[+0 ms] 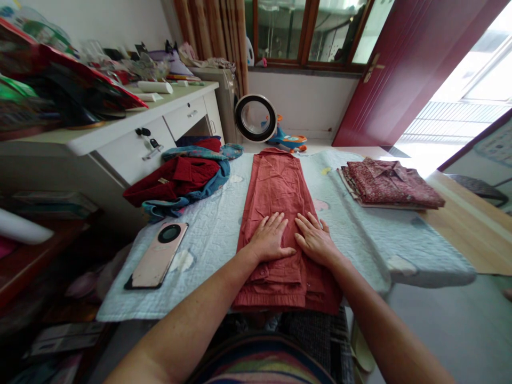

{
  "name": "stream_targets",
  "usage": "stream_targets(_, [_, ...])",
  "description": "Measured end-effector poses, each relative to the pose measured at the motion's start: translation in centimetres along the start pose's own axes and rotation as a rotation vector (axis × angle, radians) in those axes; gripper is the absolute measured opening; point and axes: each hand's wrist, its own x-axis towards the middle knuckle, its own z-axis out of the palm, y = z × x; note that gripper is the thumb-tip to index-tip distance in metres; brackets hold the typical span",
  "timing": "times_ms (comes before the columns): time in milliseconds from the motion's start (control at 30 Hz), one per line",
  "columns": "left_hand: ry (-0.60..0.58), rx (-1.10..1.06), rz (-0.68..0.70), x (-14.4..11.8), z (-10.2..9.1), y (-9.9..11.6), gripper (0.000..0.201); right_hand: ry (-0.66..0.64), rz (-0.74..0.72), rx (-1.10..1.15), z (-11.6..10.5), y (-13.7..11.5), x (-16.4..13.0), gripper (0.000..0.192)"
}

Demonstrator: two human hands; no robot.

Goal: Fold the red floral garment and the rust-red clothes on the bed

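Observation:
A rust-red shirt (pixel 276 181) lies folded into a long narrow strip on the pale blue quilted cloth (pixel 212 240), its near end at the table's front edge. My left hand (pixel 272 237) rests flat on the middle of it, fingers stretched forward. Beside it, my right hand (pixel 314 237) also presses flat on the shirt's right part, fingers spread a little. A button shows on the fabric below my left hand. Neither hand grips anything.
A phone (pixel 158 258) lies face down at the left. Behind it is a heap of dark red and blue clothes (pixel 192 173) by the white desk (pixel 160 125). A stack of folded patterned shirts (pixel 394 184) sits at the right. A red door (pixel 384 69) stands beyond.

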Motion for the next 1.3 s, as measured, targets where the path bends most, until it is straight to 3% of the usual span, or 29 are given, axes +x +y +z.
stream_targets(600, [0.013,0.017,0.012,0.0,0.2,-0.1,0.095,-0.053,0.059,-0.063,0.0,2.6,4.8,0.059])
stream_targets(1300, [0.032,0.039,-0.023,-0.4,0.1,0.5,0.093,-0.043,0.118,-0.054,0.7,2.7,5.1,0.066])
